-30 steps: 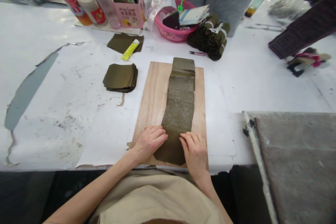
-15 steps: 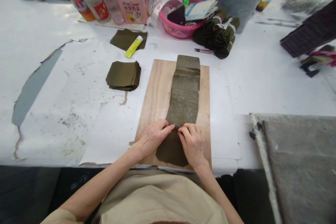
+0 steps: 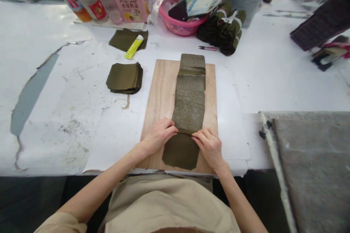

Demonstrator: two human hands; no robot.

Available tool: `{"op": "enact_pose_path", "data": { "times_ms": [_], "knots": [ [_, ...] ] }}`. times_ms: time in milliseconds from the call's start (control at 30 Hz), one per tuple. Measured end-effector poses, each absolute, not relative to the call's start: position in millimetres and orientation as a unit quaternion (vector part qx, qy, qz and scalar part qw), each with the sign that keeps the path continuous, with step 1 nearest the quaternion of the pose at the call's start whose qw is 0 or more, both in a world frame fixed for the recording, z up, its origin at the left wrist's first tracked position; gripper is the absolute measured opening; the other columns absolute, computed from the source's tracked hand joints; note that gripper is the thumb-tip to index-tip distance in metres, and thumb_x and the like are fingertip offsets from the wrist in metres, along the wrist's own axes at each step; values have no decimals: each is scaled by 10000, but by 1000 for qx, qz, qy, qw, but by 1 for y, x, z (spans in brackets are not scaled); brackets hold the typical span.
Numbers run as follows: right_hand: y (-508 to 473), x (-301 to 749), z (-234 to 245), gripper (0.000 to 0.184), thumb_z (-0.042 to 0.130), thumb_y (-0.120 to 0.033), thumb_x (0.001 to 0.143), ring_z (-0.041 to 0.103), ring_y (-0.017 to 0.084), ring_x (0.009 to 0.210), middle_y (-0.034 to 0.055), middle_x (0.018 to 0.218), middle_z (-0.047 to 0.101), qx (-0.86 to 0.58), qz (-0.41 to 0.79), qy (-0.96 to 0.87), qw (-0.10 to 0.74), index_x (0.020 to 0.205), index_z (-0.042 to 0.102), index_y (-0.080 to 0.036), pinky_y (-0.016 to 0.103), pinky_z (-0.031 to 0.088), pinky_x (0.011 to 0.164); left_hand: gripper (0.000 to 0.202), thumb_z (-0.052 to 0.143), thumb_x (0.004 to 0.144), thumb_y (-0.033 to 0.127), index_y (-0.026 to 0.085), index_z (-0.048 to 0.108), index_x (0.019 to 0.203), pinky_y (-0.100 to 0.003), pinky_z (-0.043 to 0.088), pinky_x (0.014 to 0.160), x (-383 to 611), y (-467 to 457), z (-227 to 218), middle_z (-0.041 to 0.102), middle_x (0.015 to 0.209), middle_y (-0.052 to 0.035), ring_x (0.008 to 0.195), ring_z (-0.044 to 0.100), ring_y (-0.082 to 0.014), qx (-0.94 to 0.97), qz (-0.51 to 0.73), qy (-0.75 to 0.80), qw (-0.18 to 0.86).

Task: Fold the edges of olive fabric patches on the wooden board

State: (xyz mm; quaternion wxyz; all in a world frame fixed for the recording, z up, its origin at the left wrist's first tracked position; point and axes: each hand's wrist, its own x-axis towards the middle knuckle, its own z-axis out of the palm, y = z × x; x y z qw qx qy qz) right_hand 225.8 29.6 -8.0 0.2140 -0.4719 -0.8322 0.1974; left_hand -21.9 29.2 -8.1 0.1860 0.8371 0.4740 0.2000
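A wooden board lies on the white table in front of me. Down its middle runs a row of overlapping olive-green fabric pieces with a speckled surface. The nearest piece, a plain olive fabric square, lies at the board's near end. My left hand presses its fingertips on this square's upper left edge, fingers curled together. My right hand presses on its upper right edge in the same way. Both hands rest where the square meets the speckled row.
A stack of olive squares sits left of the board, with a yellow glue tube on more fabric behind. A pink basin, rolled fabric bundles, small scissors, bottles and a pink box stand at the back. Grey felt lies at right.
My hands slid from the square's middle up to its top edge, then apart to its two upper corners. More of the plain square now shows below them.
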Motion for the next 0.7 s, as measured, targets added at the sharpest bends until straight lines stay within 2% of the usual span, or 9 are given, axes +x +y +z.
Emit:
{"op": "enact_pose_path", "data": {
  "times_ms": [167,300,367,500,700],
  "knots": [
    [29,235,-2,119,589,-288,917,533,186,854,41,855,633,-491,187,-821,225,928,674,-206,324,451,760,190,474,975,259,184,638,917,-294,462,777,-24,31,-9,577,942,-47,894,537,-166,830,213,471,208],
    [30,216,2,201,608,-326,905,544,203,938,61,973,647,-488,182,-821,235,1060,658,-208,353,452,838,192,479,974,265,180,640,914,-300,464,778,-24,31,-10,576,947,-47,896,537,-168,830,213,473,204],
    [30,205,0,207,594,-298,916,544,202,952,63,985,649,-481,185,-827,226,1091,655,-206,354,451,852,194,481,973,268,178,643,918,-304,468,782,-24,31,-11,575,950,-49,903,540,-169,829,216,474,203],
    [29,193,-8,157,554,-224,937,539,178,896,50,916,650,-480,181,-824,242,1016,690,-214,319,455,801,169,514,959,261,171,656,969,-306,485,784,-26,29,-14,576,963,-52,905,550,-165,819,241,478,208],
    [27,193,-10,220,527,-179,945,528,175,895,56,937,648,-465,167,-832,251,1064,703,-237,309,460,781,166,517,953,193,180,658,1039,-285,509,752,-27,25,-24,581,943,-51,878,566,-149,799,309,474,203]
  ]
}}
